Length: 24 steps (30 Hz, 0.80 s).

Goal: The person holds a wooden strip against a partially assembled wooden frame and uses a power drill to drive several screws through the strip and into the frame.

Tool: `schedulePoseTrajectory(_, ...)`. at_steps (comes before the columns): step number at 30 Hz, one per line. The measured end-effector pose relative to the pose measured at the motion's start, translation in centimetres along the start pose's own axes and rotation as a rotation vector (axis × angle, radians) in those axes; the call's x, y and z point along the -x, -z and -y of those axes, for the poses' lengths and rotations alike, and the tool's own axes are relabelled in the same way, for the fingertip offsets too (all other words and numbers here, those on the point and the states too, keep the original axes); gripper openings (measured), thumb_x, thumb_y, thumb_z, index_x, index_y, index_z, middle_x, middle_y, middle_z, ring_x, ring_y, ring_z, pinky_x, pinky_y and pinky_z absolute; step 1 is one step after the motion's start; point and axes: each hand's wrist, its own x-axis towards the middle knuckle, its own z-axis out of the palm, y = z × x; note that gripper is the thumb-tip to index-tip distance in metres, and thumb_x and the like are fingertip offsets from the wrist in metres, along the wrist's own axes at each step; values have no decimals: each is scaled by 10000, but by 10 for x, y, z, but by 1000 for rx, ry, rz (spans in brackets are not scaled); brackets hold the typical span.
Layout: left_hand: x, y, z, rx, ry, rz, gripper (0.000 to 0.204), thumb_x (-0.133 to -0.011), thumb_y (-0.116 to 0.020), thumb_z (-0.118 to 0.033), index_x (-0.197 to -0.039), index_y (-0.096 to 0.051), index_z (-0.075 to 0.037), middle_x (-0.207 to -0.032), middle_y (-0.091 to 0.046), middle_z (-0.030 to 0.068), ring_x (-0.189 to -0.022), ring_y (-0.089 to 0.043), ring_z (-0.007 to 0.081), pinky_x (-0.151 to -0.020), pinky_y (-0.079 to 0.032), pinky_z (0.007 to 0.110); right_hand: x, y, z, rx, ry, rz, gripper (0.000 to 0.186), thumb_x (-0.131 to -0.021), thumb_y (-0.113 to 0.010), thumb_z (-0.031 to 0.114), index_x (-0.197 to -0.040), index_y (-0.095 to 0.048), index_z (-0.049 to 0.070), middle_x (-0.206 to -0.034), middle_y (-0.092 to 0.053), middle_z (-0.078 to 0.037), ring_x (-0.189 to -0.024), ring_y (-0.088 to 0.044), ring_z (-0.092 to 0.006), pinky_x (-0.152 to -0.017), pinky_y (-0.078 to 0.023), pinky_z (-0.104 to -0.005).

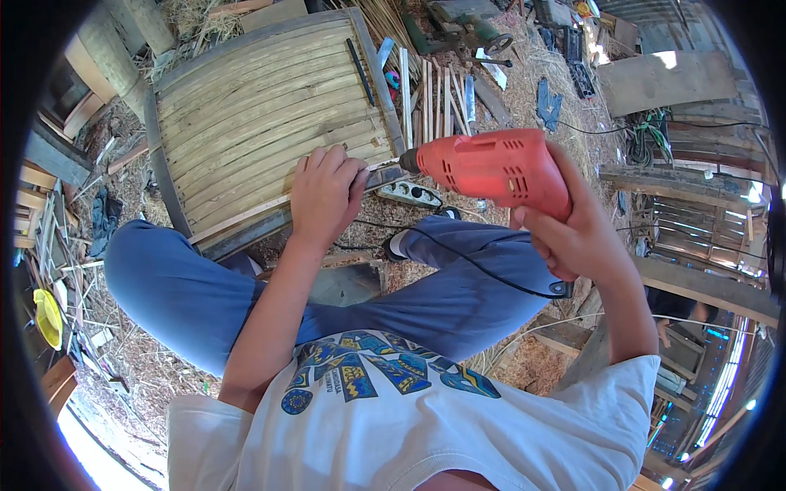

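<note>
Working over a slatted panel (262,123) in a dark frame (169,164), laid slats up beyond the blue-trousered legs (188,274), near edge close to the knees. Likely set there to keep that edge within easy reach of both hands.

Holding a red drill (491,164) in right hand (577,239), body sideways, chuck (408,160) aimed left at the panel's near right corner. Probably held out to the right to line up with that corner. Cannot tell about bit contact (too small, lost against the frame).

Right fingers (557,263) closed around the drill's grip end, thumb wrapped on the near side; trigger contact hidden.

Left hand (327,195) on the near edge, over a thin pale strip (246,217) along it, left of the chuck. Fingers bent and close together, tips turned down, thumb lower on the right. Steadying, by the look of it; cannot tell whether pinching anything, with undersides hidden.

Black cord (483,270) across the right leg, near the drill's lower end. White power strip (409,193) just below the corner, perhaps for a short cord run. Loose battens (435,102) beyond the panel's right side; dark bar (359,72) on the slats.
</note>
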Motion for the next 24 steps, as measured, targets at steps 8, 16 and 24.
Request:
schedulePoseTrajectory(8, 0, 0, 2, 52, -20, -57, 89, -896, -797, -164, -939, -728, -127, -913, -587, 61, -926, -592, 301, -796, -449, 443, -19, 12, 35, 82, -12, 115, 884, -982, -749, 43, -1723, -269, 90, -899, -700, -45, -575, -579, -70, -480, -484, -269)
schedulePoseTrajectory(16, 1, 0, 3, 81, 16, -42, 92, -892, -794, -159, -930, -719, -122, -919, -582, 62, -936, -589, 297, -818, -453, 449, -5, -3, 22, 309, 221, 7, 809, -950, -755, 31, -1658, -366, 85, -1052, -679, -67, -814, -590, -117, -695, -466, -302)
schedulePoseTrajectory(24, -1, 0, 3, 119, 42, -15, 88, -884, -790, -142, -929, -716, -120, -941, -585, 61, -959, -585, 292, -838, -449, 446, -1, -8, 21, 237, 187, -13, 734, -918, -745, 6, -1590, -455, 57, -1307, -665, -129, -1200, -613, -201, -1045, -463, -356)
